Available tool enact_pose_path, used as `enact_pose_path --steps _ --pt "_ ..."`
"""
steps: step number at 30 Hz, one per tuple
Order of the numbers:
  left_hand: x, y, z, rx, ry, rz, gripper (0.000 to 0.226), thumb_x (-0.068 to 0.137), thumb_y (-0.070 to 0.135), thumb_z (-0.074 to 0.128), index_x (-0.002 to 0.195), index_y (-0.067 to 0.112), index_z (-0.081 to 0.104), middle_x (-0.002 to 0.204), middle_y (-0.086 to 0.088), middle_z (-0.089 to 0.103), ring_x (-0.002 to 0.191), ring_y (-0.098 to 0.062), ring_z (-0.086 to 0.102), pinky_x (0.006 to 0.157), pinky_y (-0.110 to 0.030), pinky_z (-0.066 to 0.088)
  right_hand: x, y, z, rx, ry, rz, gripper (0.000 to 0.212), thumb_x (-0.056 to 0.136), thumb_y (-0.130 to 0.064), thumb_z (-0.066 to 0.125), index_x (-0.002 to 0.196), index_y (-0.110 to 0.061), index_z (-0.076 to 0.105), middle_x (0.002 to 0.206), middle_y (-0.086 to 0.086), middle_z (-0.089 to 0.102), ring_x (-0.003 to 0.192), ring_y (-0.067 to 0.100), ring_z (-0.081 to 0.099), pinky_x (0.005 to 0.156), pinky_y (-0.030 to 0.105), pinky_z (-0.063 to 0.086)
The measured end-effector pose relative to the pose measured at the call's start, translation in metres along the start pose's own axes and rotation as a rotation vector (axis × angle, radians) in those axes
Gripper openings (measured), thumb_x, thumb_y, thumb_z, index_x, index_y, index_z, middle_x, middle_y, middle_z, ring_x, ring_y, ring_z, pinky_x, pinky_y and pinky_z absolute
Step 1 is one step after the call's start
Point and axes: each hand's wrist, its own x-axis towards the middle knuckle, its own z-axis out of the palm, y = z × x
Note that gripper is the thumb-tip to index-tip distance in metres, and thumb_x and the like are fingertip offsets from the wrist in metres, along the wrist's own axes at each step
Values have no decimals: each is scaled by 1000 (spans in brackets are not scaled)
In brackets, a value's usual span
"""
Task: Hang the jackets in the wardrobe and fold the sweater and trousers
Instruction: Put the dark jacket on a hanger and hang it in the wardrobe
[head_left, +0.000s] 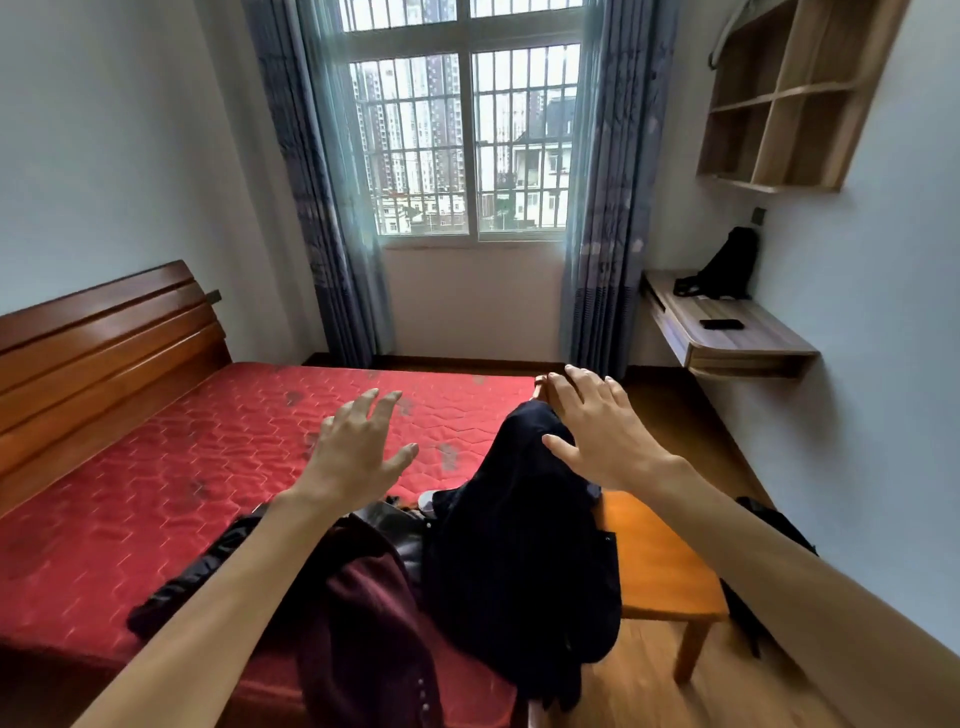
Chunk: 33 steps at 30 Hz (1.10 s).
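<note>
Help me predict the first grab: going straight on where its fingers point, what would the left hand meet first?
Probably the red mattress; the left hand points past the clothes, though depth is unclear.

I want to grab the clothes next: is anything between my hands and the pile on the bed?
Nothing visible. The left hand and right hand are open above the pile, the right nearest the dark navy garment.

Daylight is admitted through barred window (462, 140), flanked by blue curtains (311, 182). Red mattress (208, 441) is backed by wooden headboard (104, 332); desk (748, 340) and shelf (779, 104) are wall-mounted at right.
</note>
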Motion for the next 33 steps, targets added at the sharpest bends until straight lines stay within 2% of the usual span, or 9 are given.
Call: enact_pose_path --steps 7,16,22,30,33 --pt "58 -7 62 -69 -118 89 80 92 50 58 156 19 21 161 -12 25 148 -31 25 119 -55 24 18 39 38 -62 -87 138 80 96 -48 52 157 -9 17 161 16 21 151 31 18 122 47 14" --pt "139 10 129 -63 -204 145 79 94 51 55 157 22 17 162 -9 22 149 -28 22 120 -53 21 52 103 98 -11 -161 233 78 98 -47 51 157 -10 16 162 15 20 152 29 16 124 46 13" --pt "211 26 172 -34 -247 107 80 94 51 55 157 20 17 162 -11 22 148 -31 25 116 -55 30 101 165 139 86 -223 292 78 98 -42 55 158 -10 14 164 19 12 153 32 11 122 44 19" --pt "290 61 230 -35 -328 42 75 96 47 54 156 18 20 161 -13 21 146 -32 27 114 -50 34 172 224 197 125 -297 182 72 100 -41 51 158 -12 17 165 13 10 152 31 12 121 42 20" --pt "303 66 251 -13 -372 11 71 96 46 53 155 17 25 151 -13 35 136 -31 38 107 -47 42 184 228 223 155 -363 146 71 100 -40 51 157 -11 18 165 14 10 151 31 14 120 41 22"
